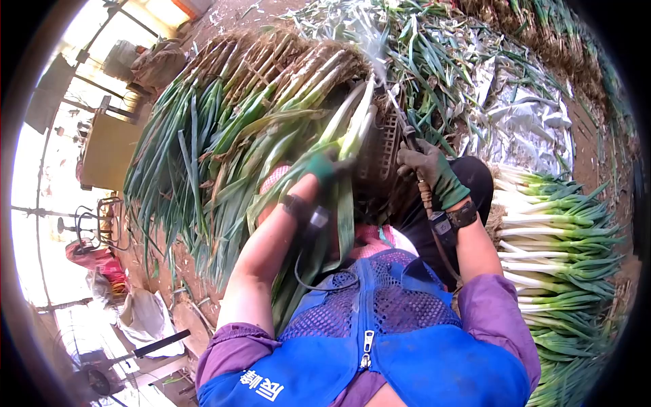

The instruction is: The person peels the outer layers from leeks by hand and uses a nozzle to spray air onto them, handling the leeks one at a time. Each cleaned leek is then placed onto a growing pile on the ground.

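My left hand (328,167), in a green and dark glove, is closed round a few large green onions (357,129). Their white ends point up and away from me, and their long leaves hang down past my wrist. My right hand (434,168), gloved the same way, grips a spray gun (409,133) with a hose (425,195) running down from it. A whitish spray (371,44) shows near the gun's tip and the onions' white ends. Beneath the onions and beside the gun sits a dark plastic crate (386,146).
A big heap of soil-covered green onions (224,115) lies to the left. On the right, cleaned green onions (542,237) are stacked in a row. Stripped leaves (434,68) and a silvery sheet (522,122) cover the ground ahead. A fan (98,380) stands at lower left.
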Available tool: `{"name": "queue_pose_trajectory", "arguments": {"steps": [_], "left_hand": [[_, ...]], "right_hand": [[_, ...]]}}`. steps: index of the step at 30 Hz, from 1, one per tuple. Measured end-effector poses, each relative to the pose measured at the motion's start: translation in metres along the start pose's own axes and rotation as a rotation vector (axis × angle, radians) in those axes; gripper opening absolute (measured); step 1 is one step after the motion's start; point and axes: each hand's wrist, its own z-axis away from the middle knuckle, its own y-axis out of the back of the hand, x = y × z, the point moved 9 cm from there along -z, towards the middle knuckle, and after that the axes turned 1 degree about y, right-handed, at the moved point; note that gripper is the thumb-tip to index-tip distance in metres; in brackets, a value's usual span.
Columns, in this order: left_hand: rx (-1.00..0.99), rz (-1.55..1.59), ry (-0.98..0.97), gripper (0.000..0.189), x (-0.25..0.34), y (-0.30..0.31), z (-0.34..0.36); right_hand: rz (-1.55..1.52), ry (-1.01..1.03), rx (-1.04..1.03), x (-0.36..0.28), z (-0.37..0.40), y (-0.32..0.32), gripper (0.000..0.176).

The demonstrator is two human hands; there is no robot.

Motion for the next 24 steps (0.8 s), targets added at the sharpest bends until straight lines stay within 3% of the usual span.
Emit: {"name": "queue_pose_trajectory", "arguments": {"steps": [6, 9, 13, 15, 24], "left_hand": [[0.022, -0.119, 0.034, 0.066, 0.008, -0.002, 0.011], [0.144, -0.101, -0.075, 0.05, 0.016, 0.004, 0.019], [0.107, -0.014, -0.07, 0.049, 0.008, -0.002, 0.016], [0.097, -0.041, -0.053, 0.047, 0.004, -0.004, 0.011], [0.122, -0.109, -0.124, 0.047, -0.002, -0.008, 0.006]], "right_hand": [[-0.239, -0.08, -0.144, -0.027, -0.02, 0.032, 0.041], [-0.361, -0.06, -0.181, -0.028, -0.023, 0.044, 0.04], [-0.569, -0.174, -0.321, -0.018, -0.027, 0.028, 0.036], [-0.51, -0.17, -0.247, -0.013, -0.03, 0.032, 0.035], [-0.519, -0.102, -0.352, -0.022, -0.028, 0.026, 0.039]]}}
